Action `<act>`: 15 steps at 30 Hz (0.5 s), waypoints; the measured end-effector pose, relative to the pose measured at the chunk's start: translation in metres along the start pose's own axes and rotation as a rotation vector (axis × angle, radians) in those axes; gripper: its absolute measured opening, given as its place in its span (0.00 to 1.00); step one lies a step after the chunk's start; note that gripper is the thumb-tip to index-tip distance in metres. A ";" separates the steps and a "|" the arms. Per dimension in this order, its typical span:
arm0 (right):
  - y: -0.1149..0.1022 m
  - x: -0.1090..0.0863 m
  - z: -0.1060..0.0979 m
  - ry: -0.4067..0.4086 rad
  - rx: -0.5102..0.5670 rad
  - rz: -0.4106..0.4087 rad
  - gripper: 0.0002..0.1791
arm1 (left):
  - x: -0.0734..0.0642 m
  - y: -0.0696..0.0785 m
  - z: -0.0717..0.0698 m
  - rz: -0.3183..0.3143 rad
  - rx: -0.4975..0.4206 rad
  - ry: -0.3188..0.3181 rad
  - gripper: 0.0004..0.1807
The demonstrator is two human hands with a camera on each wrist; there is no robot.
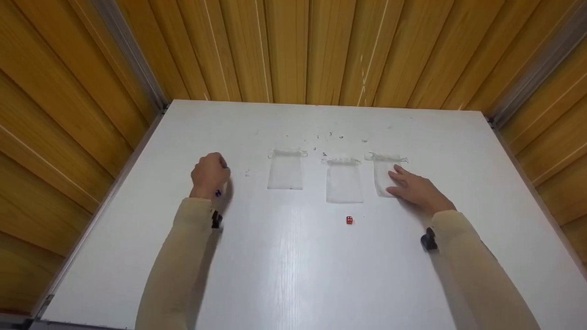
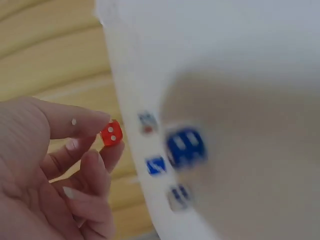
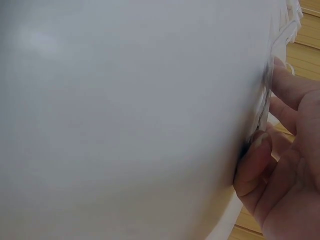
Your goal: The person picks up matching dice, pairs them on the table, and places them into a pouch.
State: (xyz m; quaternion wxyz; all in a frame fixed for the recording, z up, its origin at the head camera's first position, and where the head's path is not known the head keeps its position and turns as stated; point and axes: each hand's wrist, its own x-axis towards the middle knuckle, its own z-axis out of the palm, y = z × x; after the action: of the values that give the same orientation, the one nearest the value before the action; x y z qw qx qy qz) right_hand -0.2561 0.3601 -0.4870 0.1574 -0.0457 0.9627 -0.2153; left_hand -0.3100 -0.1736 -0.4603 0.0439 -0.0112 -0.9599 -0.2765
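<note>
Left hand pinches a red die as right hand rests on a mesh bag

The left hand [image 1: 210, 176], knuckles up and wrist bent down toward the desk [image 1: 284, 256], has its fingers curled, with 1 glossy red die [image 2: 111, 134] with white pips pinched at the tips. Just beyond it, the left wrist view shows blurred cubes, including a blue die [image 2: 186, 147] with pale pips. The right hand [image 1: 419, 190] reaches inward, thumb and forefinger spread well apart, touching the right bag [image 1: 380, 176] with no grip visible on it.

The 3 bags are sheer, whitish and roughly rectangular, with gathered drawstring tops; the left bag [image 1: 285, 172] and middle bag [image 1: 345, 183] lie flat. Near the middle bag's lower edge sits 1 translucent-looking red cube [image 1: 349, 220]. Tan sleeves [image 1: 169, 266] cover both forearms; behind stand ribbed, wood-grained panels [image 1: 284, 50].
</note>
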 end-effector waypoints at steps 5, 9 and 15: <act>-0.002 0.004 -0.005 0.000 0.010 -0.001 0.43 | -0.009 0.039 0.014 0.120 -0.053 -0.048 0.03; -0.003 0.006 -0.004 -0.002 0.014 0.005 0.43 | -0.020 0.070 0.028 0.245 -0.075 -0.126 0.02; 0.003 0.003 -0.002 0.013 -0.002 -0.008 0.42 | -0.034 0.108 0.056 0.542 -0.096 -0.254 0.01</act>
State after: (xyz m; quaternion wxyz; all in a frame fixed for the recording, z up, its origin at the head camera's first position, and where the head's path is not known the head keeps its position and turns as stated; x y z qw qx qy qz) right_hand -0.2594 0.3632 -0.4874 0.1501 -0.0483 0.9638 -0.2152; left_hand -0.2757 -0.0522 -0.4533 -0.0047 -0.3035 -0.9056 -0.2961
